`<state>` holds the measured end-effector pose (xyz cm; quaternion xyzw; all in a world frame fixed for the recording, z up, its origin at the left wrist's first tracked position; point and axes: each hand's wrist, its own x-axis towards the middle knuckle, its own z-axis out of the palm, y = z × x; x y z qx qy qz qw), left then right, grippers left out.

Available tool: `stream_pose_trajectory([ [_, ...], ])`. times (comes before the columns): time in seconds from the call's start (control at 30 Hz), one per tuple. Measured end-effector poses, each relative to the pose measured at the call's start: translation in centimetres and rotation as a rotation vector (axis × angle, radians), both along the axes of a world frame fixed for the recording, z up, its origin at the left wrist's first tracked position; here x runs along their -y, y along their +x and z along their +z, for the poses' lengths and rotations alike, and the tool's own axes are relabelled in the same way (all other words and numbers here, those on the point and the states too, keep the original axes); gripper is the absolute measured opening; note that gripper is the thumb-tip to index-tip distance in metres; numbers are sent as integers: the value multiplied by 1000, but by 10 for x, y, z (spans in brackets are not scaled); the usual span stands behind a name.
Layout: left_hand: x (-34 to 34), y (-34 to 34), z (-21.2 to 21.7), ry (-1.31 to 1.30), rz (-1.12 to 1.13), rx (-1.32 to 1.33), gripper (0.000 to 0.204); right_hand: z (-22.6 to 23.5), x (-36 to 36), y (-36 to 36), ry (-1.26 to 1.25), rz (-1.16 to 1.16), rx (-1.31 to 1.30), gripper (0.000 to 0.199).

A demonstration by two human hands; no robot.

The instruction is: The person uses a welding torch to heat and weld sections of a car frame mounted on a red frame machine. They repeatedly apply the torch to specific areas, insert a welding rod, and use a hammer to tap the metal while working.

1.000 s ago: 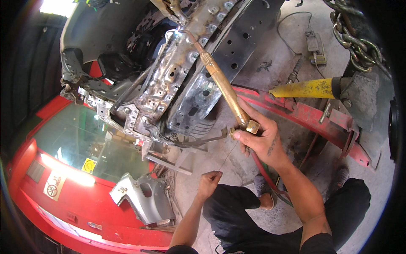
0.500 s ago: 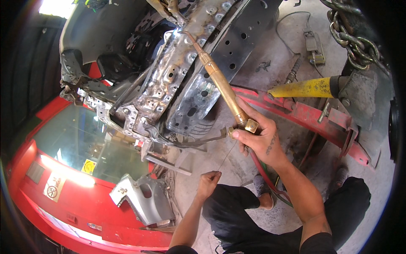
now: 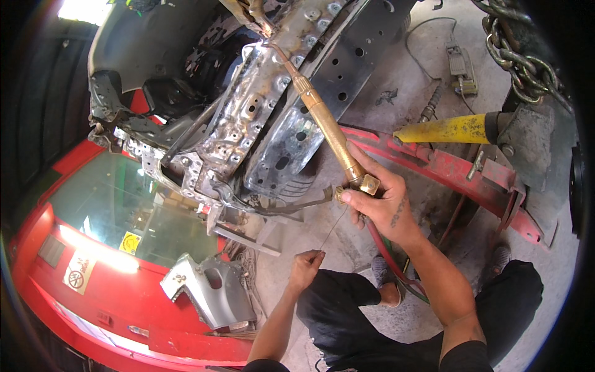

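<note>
My right hand point(image 3: 387, 201) is wrapped round the valve end of a brass gas welding torch point(image 3: 331, 133), its thumb by a knurled knob. Red and green hoses point(image 3: 381, 248) trail down from the handle. Up and to the left, the torch's thin bent tip points at a bare-metal vehicle frame rail point(image 3: 248, 118) dotted with holes and weld spots. An orange glow shows beside the tip, on the end of a tan metal-looking piece point(image 3: 248, 13). Lower down, my left hand point(image 3: 305, 270) pinches a thin wire rod point(image 3: 333, 229) that slants up toward the torch handle.
A red vehicle point(image 3: 180, 304) with a windscreen stands at the left, a silver body panel point(image 3: 214, 291) lying against it. To the right are a red steel beam point(image 3: 434, 164), a yellow cylinder point(image 3: 440, 129) and a heavy chain point(image 3: 517, 62). A corded grey box point(image 3: 458, 65) lies on the floor.
The bluish-white glare on the rail by the torch tip has shrunk, and an orange glow now shows just above the tip. Both hands have stayed almost still.
</note>
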<state>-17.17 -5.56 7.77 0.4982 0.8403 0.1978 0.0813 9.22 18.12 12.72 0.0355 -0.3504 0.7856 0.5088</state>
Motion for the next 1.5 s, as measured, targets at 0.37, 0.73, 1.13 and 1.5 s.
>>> stream_pose_trajectory([
  [0.37,-3,5,6,-39,17,-2,28,-1,-1,-1,0,-10,0,75],
  [0.73,-1,4,4,-36,33,-15,29,5,-5,0,9,-38,-3,75],
  [1.13,3,1,-1,63,-6,-12,28,7,-6,1,19,-53,-4,75],
  [1.5,16,18,13,178,25,-159,29,6,-6,4,18,-52,-19,74],
])
